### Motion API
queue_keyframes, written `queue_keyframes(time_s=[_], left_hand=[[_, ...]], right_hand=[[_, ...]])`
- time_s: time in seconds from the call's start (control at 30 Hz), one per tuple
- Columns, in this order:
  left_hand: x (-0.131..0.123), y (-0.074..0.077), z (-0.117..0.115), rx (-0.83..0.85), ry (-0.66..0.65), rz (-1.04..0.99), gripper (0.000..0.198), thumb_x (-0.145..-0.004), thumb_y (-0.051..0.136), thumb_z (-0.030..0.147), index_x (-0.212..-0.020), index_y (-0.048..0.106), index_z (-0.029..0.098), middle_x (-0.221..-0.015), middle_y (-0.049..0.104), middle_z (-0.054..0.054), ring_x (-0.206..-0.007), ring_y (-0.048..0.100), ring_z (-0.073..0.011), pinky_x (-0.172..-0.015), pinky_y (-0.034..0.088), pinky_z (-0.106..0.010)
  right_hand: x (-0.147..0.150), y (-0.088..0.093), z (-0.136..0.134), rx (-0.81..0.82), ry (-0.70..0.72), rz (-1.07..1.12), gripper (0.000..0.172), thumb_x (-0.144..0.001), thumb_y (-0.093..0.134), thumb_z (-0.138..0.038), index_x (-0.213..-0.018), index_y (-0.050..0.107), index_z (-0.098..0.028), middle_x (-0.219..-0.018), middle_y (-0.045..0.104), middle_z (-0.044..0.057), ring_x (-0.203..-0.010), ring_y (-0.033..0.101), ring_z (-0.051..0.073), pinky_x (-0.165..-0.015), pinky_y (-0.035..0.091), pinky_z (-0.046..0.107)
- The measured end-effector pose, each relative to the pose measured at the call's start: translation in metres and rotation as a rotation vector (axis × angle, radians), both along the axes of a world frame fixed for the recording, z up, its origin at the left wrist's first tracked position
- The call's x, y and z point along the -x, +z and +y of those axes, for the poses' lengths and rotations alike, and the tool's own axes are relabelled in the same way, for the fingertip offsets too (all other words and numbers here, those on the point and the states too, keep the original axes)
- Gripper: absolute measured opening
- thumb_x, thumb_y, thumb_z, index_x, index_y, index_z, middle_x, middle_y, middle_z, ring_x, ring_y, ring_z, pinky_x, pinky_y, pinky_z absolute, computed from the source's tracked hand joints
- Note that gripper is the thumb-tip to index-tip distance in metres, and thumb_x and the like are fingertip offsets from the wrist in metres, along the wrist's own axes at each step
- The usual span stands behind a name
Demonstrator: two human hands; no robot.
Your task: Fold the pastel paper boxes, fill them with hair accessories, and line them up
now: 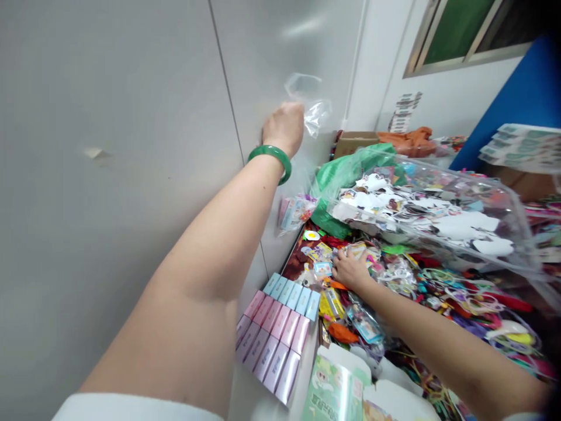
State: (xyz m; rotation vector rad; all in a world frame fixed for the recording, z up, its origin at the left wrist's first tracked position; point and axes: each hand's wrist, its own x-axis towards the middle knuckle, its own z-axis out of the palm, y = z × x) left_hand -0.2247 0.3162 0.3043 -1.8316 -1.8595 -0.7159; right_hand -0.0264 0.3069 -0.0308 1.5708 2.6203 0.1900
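Observation:
My left hand (284, 128) is raised against the grey wall, closed in a fist on a clear plastic bag (312, 104) that sticks out above it. A green jade bangle (272, 163) circles that wrist. Low on the right, my right hand (350, 270) rests with its fingertips on a heap of small colourful packets (421, 292). Whether those fingers grip a packet is hard to make out. A large clear bag of white die-cut stickers (421, 213) lies just above my right hand, with a green plastic bag (342, 187) at its left end.
Rows of pink boxes (272, 339) and pale blue boxes (289, 295) stand along the wall below my left arm. An open printed carton (335, 389) sits at the bottom. Farther back are a cardboard box (355, 143), orange cloth (407, 142) and stacked cards (521, 149).

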Motion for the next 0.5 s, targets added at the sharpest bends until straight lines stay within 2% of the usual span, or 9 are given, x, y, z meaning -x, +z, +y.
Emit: queue_keyframes(time_s=[0.2,0.33,0.5], left_hand=[[-0.002,0.000,-0.004,0.035,-0.040,-0.126,0.037,-0.098,0.026,0.017,-0.114,0.059,0.022,-0.134,0.057,-0.011,-0.121,0.050,-0.0271,-0.101,0.034,-0.041],[-0.001,0.000,-0.003,0.035,-0.004,-0.049,0.039,-0.097,0.024,0.013,-0.115,0.059,0.021,-0.132,0.059,-0.011,-0.117,0.052,-0.0251,-0.099,0.038,-0.039],[-0.001,0.001,-0.002,-0.019,0.011,0.043,0.038,-0.095,0.027,0.009,-0.110,0.061,0.017,-0.123,0.064,-0.015,-0.110,0.059,-0.0248,-0.094,0.044,-0.039]], right_hand=[[-0.019,0.006,-0.016,0.014,-0.040,-0.009,0.035,-0.092,0.042,-0.034,-0.108,0.071,-0.022,-0.127,0.054,0.017,-0.120,0.040,0.039,-0.097,0.021,0.074],[-0.030,0.009,-0.019,0.003,-0.043,-0.025,0.034,-0.090,0.044,-0.029,-0.109,0.071,-0.023,-0.125,0.056,0.016,-0.117,0.042,0.039,-0.097,0.019,0.075],[-0.054,0.014,-0.028,-0.017,-0.043,-0.067,0.030,-0.088,0.047,-0.026,-0.094,0.075,-0.019,-0.120,0.058,0.018,-0.112,0.046,0.038,-0.096,0.019,0.073]])
